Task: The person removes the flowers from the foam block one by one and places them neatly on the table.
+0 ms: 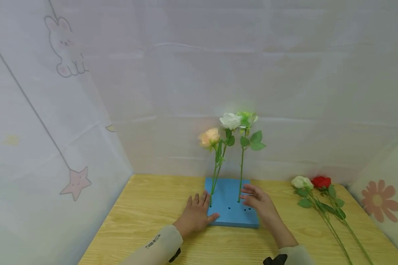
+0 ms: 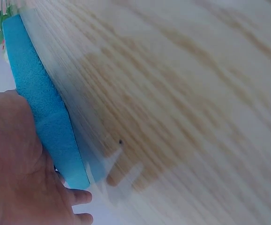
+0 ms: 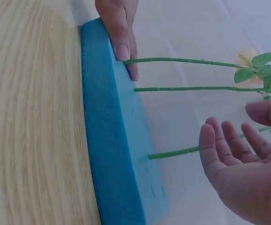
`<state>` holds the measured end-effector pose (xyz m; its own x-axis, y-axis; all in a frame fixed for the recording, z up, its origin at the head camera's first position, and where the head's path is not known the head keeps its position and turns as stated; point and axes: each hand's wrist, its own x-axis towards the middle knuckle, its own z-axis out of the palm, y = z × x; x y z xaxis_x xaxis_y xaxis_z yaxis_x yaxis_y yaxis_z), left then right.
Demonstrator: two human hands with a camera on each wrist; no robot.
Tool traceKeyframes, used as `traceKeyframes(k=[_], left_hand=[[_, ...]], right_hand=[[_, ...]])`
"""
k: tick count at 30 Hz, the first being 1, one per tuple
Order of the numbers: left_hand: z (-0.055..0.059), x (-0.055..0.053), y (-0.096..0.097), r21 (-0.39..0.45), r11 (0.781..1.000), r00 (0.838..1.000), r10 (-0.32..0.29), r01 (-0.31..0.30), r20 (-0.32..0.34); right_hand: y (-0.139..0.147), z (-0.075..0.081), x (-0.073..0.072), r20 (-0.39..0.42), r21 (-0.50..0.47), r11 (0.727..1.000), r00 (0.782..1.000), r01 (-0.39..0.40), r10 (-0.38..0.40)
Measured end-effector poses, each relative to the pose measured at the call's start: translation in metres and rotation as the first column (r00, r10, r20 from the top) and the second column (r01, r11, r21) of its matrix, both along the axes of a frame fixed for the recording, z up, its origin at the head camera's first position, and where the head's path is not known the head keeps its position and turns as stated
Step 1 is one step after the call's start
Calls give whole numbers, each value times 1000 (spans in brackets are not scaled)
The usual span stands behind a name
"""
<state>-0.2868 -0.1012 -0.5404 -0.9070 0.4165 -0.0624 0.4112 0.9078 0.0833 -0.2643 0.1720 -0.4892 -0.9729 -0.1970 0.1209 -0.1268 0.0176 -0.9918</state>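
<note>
A blue foam block (image 1: 223,217) lies on the table with three artificial flowers upright in it. On its left side stand a peach rose (image 1: 209,138) and a white rose (image 1: 230,121); a green-and-white flower (image 1: 249,118) rises further right. My left hand (image 1: 195,218) rests on the block's left edge, thumb on top near the front. Beside the right-hand stem (image 1: 242,165), my right hand (image 1: 261,204) hovers with fingers loosely bent and nothing gripped. In the right wrist view the fingers (image 3: 209,147) overlap that stem, palm turned up.
Several small holes (image 1: 245,209) show in the block's front right. At the table's right lie a cream rose (image 1: 302,182) and a red rose (image 1: 321,181), stems toward the front. A pale curtain (image 1: 185,92) hangs close behind the table.
</note>
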Motion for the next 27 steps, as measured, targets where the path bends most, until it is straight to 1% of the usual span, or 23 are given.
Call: traceKeyframes(k=[6, 10, 14, 19, 23, 27], left_hand=[[6, 5, 2, -14, 1000, 1000, 12, -12, -5], [8, 6, 2, 1, 1000, 1000, 14, -14, -5], [4, 3, 2, -2, 1000, 1000, 18, -18, -6], [-4, -1, 1, 8, 1000, 1000, 18, -18, -22], [-6, -1, 1, 33, 999, 1000, 13, -12, -25], [-8, -1, 1, 37, 999, 999, 12, -10, -33]], right_hand=[[-10, 1, -4, 3, -16, 1000, 1000, -1, 1], [-16, 1, -7, 22, -33, 999, 1000, 12, -11], [-21, 0, -11, 61, -58, 998, 998, 19, -15], [-27, -2, -15, 99, -84, 996, 995, 18, -10], [-32, -3, -19, 98, -96, 995, 995, 17, -7], [-38, -3, -21, 95, -103, 994, 995, 32, -22]])
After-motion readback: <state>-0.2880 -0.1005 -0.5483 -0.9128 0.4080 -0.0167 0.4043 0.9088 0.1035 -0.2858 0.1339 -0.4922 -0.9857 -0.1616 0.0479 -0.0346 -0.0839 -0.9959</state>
